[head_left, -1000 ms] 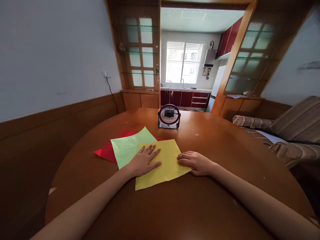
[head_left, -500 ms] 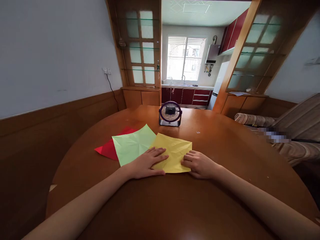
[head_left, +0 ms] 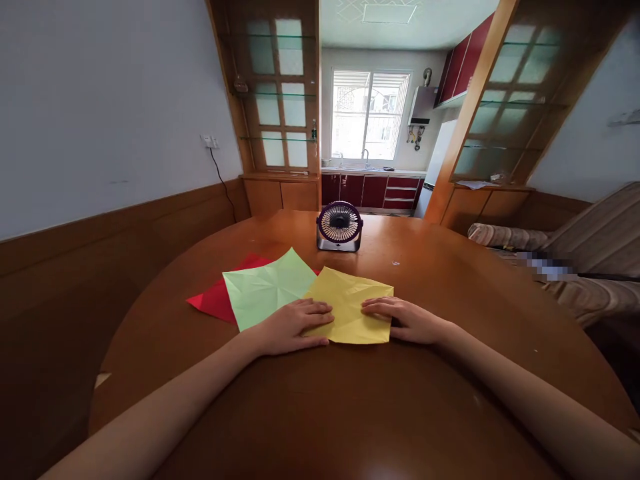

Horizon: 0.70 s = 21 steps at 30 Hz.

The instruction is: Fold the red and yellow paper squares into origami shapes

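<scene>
Yellow creased paper sheet (head_left: 357, 320): located directly in front of you on the round wooden table (head_left: 320, 413), between and beneath your two hands. Its right edge faces your right hand; its near left portion is covered by your left hand.

Left hand (head_left: 290, 327): palm down, fingers extended and lying flat across the yellow sheet. The hand is not closed on anything.

Right hand (head_left: 413, 321): fingers rest on top of the yellow sheet near its right edge, with the thumb lower, at that edge. Whether thumb and fingers pinch the paper cannot be told from this view.

Light green paper sheet (head_left: 265, 287): lies left of the yellow sheet, creased, partly covered by your left hand. It overlaps the red paper sheet (head_left: 211, 303), which shows mainly at the left.

Small desk fan (head_left: 340, 223): stands upright on its stand beyond the sheets, well apart from both hands. A striped armchair (head_left: 595, 237) stands to the right of the table.
</scene>
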Tool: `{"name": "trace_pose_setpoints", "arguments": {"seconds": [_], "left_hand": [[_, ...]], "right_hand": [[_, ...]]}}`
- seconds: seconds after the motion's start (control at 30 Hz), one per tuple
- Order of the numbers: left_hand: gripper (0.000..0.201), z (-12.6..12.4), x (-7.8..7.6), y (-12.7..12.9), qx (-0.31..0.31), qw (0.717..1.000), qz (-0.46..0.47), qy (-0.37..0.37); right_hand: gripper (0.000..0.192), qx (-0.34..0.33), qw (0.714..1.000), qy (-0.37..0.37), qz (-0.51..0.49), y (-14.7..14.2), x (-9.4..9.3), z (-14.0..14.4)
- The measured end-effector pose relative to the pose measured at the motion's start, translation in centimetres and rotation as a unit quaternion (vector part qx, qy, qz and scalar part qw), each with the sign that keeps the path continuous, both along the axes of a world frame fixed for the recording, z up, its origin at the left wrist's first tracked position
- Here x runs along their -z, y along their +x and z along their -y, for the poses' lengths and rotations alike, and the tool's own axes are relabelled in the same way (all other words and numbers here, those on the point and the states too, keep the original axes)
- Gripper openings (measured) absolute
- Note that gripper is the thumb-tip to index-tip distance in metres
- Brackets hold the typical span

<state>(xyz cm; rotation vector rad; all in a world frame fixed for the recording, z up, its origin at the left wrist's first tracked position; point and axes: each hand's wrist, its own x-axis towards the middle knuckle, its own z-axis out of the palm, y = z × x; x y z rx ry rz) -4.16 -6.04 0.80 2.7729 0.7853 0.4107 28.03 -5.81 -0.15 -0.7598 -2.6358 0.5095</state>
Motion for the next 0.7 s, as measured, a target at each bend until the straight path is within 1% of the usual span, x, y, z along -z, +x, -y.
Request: {"name": "trace_pose_setpoints", "arguments": {"seconds": [0.17,0.37,0.5,0.63,0.7], "left_hand": [[0.059,0.0,0.1,-0.1,0.019,0.999,0.001,0.03],[0.048,0.3,0.0,0.1,0.019,0.998,-0.025,0.054],[0.041,0.4,-0.1,0.2,0.02,0.998,-0.02,0.059],[0.034,0.5,-0.3,0.4,0.032,0.997,-0.014,0.071],[0.035,0.5,-0.2,0.5,0.035,0.996,-0.013,0.082]], "right_hand": [[0.044,0.001,1.0,-0.008,-0.001,0.4,0.3,0.0],[0.042,0.03,0.999,0.024,0.002,0.8,0.7,-0.4],[0.043,0.048,0.998,0.038,0.012,1.1,0.9,-0.6],[0.037,0.062,0.997,0.039,0.003,1.1,0.8,-0.4],[0.034,0.067,0.997,0.036,-0.005,1.0,0.7,-0.4]]}}
